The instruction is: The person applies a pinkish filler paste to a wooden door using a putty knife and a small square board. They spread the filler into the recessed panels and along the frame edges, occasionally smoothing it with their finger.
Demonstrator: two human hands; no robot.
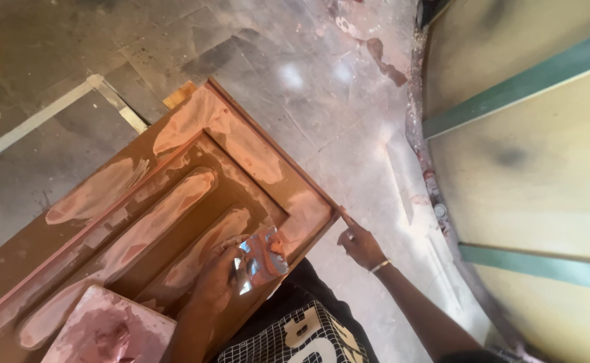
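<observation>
**A:** Looking down here, is that pink filler smeared on the brown door panel (140, 222)?

**B:** Yep. Left hand (217, 272) grips a shiny metal scraper (262, 261) flat on the panel's near end, fingers curled round it. Near corner has a board of mixed filler (106, 333). Right hand (361, 245) touches the door's edge, one finger out, probably steadying it. Dusty floor (322, 101) beyond.

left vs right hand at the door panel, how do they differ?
The left hand grips a shiny metal scraper blade over the panel's recessed part; the right hand holds nothing. The left hand is closed around the blade; the right hand points one finger at the corner of the brown door panel. Only the right wrist wears a bracelet. Both are bare.
</observation>
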